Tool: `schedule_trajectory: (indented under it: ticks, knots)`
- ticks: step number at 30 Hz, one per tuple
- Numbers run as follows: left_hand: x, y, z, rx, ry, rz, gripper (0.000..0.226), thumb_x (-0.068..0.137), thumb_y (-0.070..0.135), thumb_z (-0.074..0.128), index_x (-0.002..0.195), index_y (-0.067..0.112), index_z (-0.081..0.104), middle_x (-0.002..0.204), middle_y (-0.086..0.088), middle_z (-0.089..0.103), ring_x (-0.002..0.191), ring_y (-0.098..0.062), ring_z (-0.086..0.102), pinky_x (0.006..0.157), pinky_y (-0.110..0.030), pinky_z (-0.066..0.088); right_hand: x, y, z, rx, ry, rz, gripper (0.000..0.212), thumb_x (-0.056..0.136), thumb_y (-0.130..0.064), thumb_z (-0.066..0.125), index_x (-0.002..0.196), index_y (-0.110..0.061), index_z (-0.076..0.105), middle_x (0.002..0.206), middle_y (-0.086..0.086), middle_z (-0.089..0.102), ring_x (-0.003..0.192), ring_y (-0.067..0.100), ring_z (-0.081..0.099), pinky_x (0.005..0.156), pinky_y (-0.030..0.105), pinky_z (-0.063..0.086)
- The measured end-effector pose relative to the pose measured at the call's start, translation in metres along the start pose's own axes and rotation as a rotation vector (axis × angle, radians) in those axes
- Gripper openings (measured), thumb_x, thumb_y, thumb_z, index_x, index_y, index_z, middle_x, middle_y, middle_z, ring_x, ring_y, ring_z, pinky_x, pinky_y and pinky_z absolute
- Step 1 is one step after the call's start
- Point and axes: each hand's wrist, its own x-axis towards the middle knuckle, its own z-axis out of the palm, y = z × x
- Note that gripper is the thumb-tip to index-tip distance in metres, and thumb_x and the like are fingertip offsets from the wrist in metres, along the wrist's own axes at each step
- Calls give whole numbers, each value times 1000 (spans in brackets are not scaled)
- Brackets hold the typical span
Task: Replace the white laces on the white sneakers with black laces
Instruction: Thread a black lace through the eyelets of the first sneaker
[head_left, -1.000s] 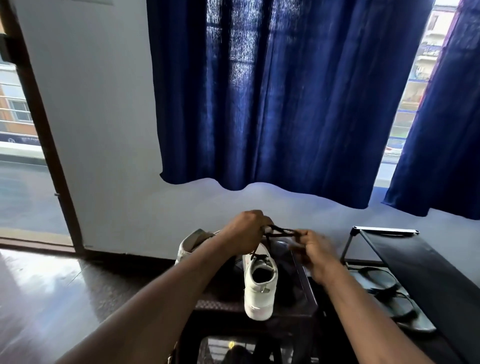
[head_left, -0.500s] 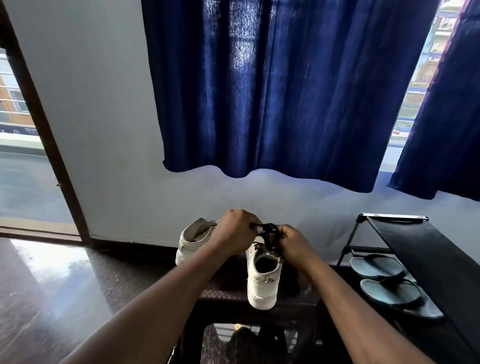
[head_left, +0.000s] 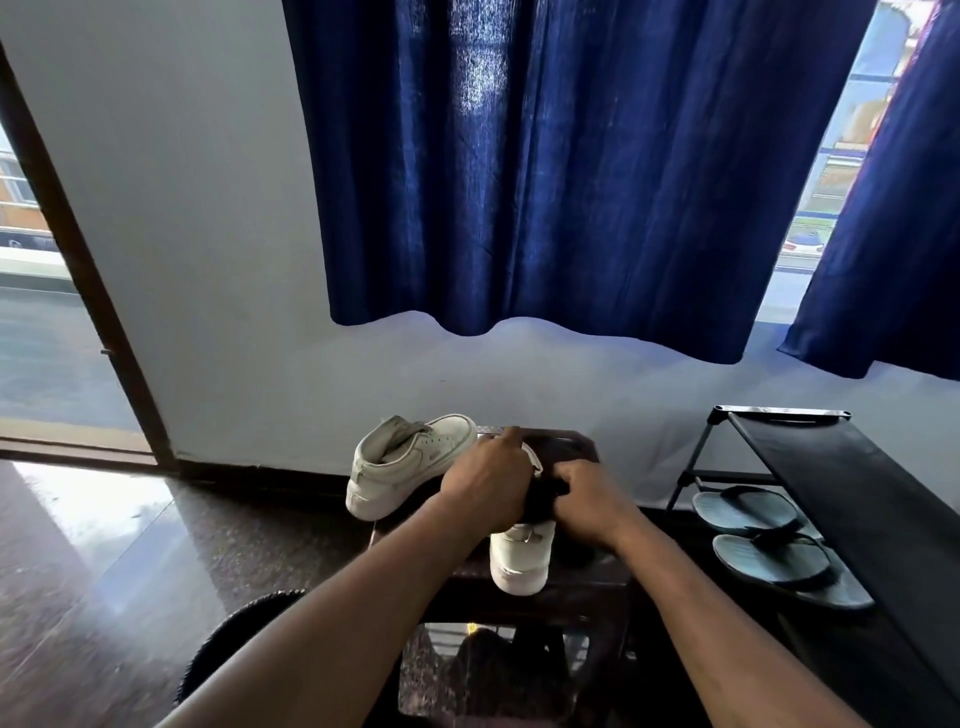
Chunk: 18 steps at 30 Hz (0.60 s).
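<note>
The left hand (head_left: 485, 483) and right hand (head_left: 589, 501) sit close together, almost touching, over the top of the near sneaker (head_left: 522, 564). Both are curled with their backs to the camera. The fingertips are hidden beneath the knuckles, so I cannot tell what either hand pinches. A dark patch shows in the gap between them (black lace or only the shoe's shadowed opening, it is impossible to say). One finger of the left hand sticks up at the far side.

That near sneaker stands upright on the dark tabletop (head_left: 574, 447) with its heel toward the camera, near the front edge. The second sneaker (head_left: 410, 465) stands at the tabletop's left side, just beside the left hand. It is angled, with its toe pointing right and its heel past the edge.

A black shoe rack (head_left: 831, 467) stands to the right, with a pair of flip-flops (head_left: 769, 564) on its lower shelf. Blue curtains (head_left: 545, 182) hang against the pale wall (head_left: 208, 260) behind, above a glossy floor (head_left: 104, 545).
</note>
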Motion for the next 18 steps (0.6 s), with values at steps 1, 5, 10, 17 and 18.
schedule_trajectory:
  ticks: [1, 5, 10, 17, 18]
  knots:
    - [0, 0, 0, 6, 9, 7, 22, 97, 11, 56, 112, 4, 71, 127, -15, 52, 116, -37, 59, 84, -43, 52, -2, 2, 2, -12, 34, 3, 21, 75, -15, 64, 79, -32, 74, 86, -1, 76, 85, 15, 69, 65, 14, 47]
    - [-1, 2, 5, -11, -29, 9, 21, 92, 5, 57, 107, 6, 72, 117, -15, 68, 109, -36, 67, 78, -39, 51, -9, 2, 13, -111, 120, -78, 16, 80, -8, 74, 94, -15, 78, 103, 5, 74, 95, 26, 69, 75, 28, 51]
    - [-3, 1, 5, -226, 114, -11, 32, 85, 7, 58, 115, 14, 66, 105, -13, 73, 98, -38, 68, 67, -36, 42, -7, -4, 22, -207, 253, -101, 35, 81, -17, 69, 116, -21, 65, 99, 5, 76, 95, 28, 73, 75, 36, 57]
    - [-11, -13, 8, -462, 200, -110, 25, 78, 8, 62, 89, 22, 79, 88, -1, 77, 85, -27, 68, 70, -33, 52, -8, -11, 22, -301, 270, -90, 22, 86, -19, 72, 105, -10, 69, 110, 9, 67, 101, 30, 68, 73, 33, 49]
    - [-12, -14, 11, -465, 191, -115, 26, 80, 9, 62, 90, 23, 81, 87, -1, 77, 84, -27, 68, 69, -33, 51, -8, -11, 20, -299, 247, -86, 21, 87, -19, 72, 107, -12, 72, 114, 8, 62, 104, 29, 66, 75, 31, 47]
